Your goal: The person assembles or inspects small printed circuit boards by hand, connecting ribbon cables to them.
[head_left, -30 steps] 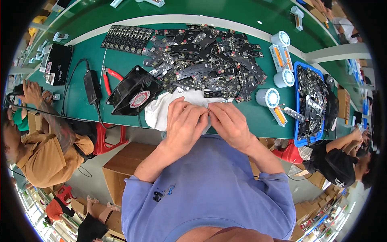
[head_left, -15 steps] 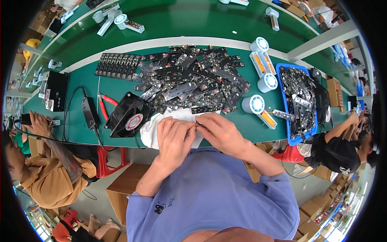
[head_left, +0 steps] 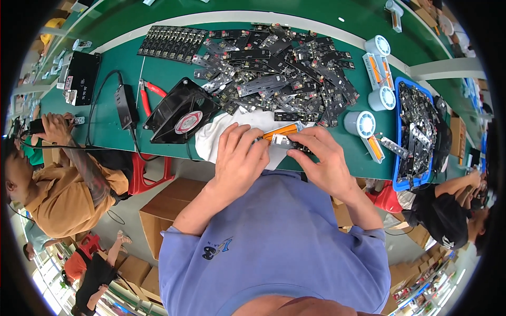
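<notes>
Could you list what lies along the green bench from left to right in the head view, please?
Black box unit → black power adapter → red-handled cutters → black fan → white cloth → left hand → right hand → white tape roll → blue tray.

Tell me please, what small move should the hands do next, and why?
Probably press the orange strip down onto the small board. The left hand holds the strip's end, the right hand steadies the board over the white cloth, and both parts meet there.
</notes>
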Demonstrator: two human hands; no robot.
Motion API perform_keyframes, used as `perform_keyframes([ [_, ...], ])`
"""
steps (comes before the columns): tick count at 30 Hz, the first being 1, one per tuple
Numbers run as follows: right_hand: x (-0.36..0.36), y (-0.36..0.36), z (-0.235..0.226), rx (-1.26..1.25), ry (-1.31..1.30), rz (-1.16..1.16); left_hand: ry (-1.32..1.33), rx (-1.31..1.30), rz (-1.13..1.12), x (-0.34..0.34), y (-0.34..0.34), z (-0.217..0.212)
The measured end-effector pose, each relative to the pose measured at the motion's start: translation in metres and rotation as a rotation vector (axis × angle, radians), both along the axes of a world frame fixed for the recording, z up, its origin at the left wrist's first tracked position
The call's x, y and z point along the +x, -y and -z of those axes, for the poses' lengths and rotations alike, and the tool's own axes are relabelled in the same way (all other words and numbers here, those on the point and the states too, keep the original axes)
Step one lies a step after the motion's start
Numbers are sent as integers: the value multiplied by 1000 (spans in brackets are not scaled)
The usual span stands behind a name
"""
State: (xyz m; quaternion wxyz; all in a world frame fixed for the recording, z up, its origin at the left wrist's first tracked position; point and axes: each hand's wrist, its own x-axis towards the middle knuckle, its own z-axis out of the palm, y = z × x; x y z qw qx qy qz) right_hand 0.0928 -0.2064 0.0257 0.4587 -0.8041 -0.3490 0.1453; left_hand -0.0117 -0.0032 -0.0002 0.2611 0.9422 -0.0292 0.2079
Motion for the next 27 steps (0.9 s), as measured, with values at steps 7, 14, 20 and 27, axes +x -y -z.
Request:
perform_keyframes([
  [7, 15, -11, -1, -14, 214, -140, -87, -298, -44, -2, -1, 0],
  [14, 33, -17, -1, -66, 146, -262, -175, -263, 29, 5, -14, -13],
  [20, 24, -17, -7, -40, 175, -238, -206, -319, 68, 5, -14, -17],
  [27, 21, -17, -6, -52, 213, -269, -275, -237, 114, 7, -15, -23],
])
